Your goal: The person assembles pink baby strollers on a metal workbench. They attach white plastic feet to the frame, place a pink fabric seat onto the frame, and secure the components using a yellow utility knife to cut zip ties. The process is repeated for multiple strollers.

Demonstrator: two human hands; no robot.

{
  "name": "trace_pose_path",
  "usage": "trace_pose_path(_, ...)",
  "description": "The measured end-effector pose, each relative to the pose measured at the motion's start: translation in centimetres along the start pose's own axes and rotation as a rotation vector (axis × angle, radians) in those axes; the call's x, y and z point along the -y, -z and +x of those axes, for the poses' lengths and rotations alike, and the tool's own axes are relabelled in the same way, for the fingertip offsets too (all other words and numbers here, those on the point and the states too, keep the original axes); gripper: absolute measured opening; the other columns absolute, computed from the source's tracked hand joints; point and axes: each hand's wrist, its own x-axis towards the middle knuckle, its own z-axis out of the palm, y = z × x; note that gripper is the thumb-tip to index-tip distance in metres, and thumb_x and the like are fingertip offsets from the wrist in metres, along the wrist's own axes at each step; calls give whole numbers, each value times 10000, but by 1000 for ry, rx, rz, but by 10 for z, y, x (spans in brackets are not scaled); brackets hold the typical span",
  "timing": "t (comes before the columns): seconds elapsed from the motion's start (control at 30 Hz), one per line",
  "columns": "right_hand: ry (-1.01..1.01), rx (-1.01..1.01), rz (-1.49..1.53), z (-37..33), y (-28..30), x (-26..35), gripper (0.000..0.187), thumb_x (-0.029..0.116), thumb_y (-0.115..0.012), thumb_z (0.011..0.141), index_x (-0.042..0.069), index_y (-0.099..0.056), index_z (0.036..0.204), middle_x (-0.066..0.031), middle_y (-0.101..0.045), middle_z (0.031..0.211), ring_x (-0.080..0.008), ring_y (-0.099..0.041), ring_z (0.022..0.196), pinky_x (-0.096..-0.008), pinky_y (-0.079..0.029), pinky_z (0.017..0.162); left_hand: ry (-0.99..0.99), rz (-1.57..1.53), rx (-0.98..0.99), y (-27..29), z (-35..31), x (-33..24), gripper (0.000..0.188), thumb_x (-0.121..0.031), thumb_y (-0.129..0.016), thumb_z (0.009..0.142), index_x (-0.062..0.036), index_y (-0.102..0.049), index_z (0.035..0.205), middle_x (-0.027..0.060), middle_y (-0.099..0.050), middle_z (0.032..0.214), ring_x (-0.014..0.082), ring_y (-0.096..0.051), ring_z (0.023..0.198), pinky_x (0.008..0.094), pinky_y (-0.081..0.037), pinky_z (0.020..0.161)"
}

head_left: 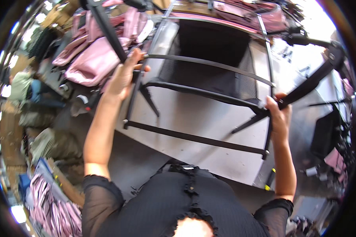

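A black folding frame, seemingly a stroller frame (201,138), stands tilted on the pale worktable, with black bars across its width. A black fabric basket (209,79) with mesh sides hangs inside it. My left hand (124,77) is closed around the frame's left side, near the end of the upper crossbar. On the right, my right hand (279,118) grips the opposite side tube beside a thick black leg (312,81). Parts of the fingers of both hands are hidden behind the tubes.
Pink fabric pieces (95,61) are heaped at the far left, and more pink fabric (261,17) lies at the back. The worktable (221,160) ends just before my body. Someone in blue trousers (43,93) is at the left. A yellow-and-black tool (270,179) lies near the table's right corner.
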Motion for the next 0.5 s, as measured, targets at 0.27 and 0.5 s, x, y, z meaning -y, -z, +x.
trace_pose_path(0.27,82,5,168,0,9,-33,377,344,-553,921,33,-457,1113,-59,-512,831,-109,-527,796,-253,-410,753,-125,272,102,21,4,10,939,-779,-428,762,21,-455,1253,37,-583,790,80,-503,730,225,-386,716)
trace_pose_path(0.5,196,-20,-489,-41,4,-118,364,148,-611,895,-13,-454,1181,-196,-595,982,-277,-595,887,-358,-456,782,-169,786,-101,27,-22,105,465,-468,-630,846,-48,-615,1043,22,-616,852,131,-554,828,324,-429,750)
